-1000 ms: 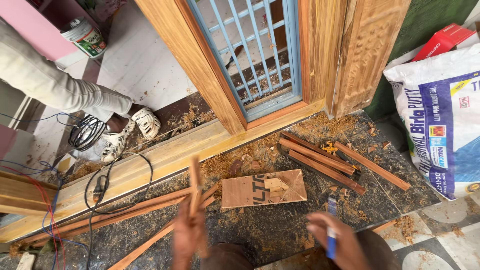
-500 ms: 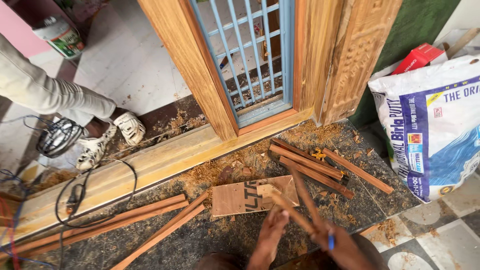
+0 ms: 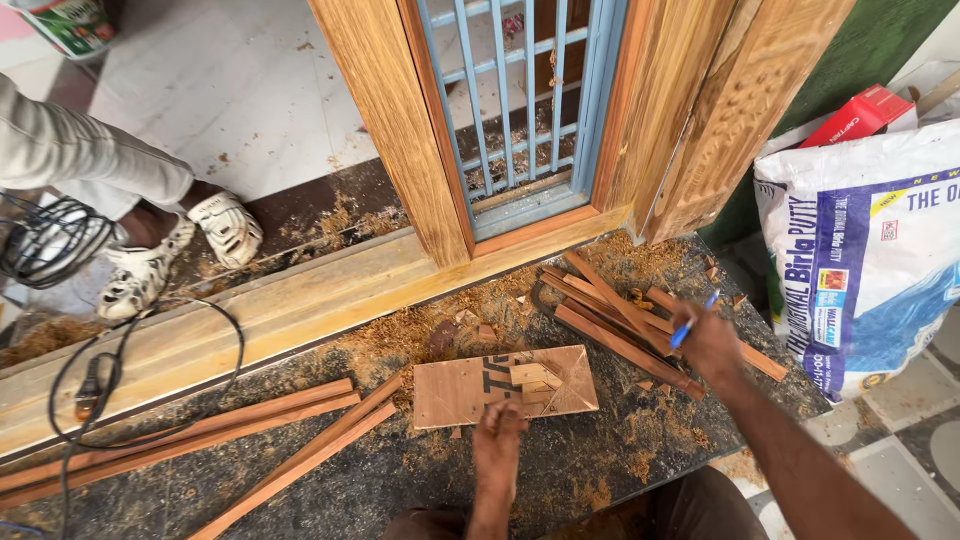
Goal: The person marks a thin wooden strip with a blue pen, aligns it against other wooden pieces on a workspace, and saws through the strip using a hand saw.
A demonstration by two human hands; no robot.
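Right hand [image 3: 708, 340]: grip closed on a blue pen [image 3: 690, 326], held between fingers and thumb, tip pointing up and to the left. The hand hovers over, or rests on, the right-hand pile of wood strips [image 3: 620, 322]; contact cannot be confirmed. Left hand [image 3: 497, 447]: fingers curled together, holding nothing visible, knuckles just below the near edge of the cardboard piece [image 3: 505, 385]; touching or just short of it, cannot tell.

Pen: one, above the strip pile, at the right of the dark stone floor [image 3: 420, 480]. Cardboard piece: one, flat, between the two hands, with a small wood offcut [image 3: 535, 376] lying on it. Strips in the right pile: about six, crossed and overlapping; exact count unclear. Second group of long strips [image 3: 250, 440] at left: about five, lying roughly parallel.

Sawdust and shavings [image 3: 420, 335] spread across the floor. Behind: a wooden door frame [image 3: 400, 130] with a blue metal grille [image 3: 520, 100], and a long timber sill [image 3: 250, 310]. A black cable [image 3: 150, 380] loops at left. Another person's two sandalled feet [image 3: 180, 250] stand at upper left. One white sack [image 3: 860, 250] at right, a red box [image 3: 860, 115] behind it.
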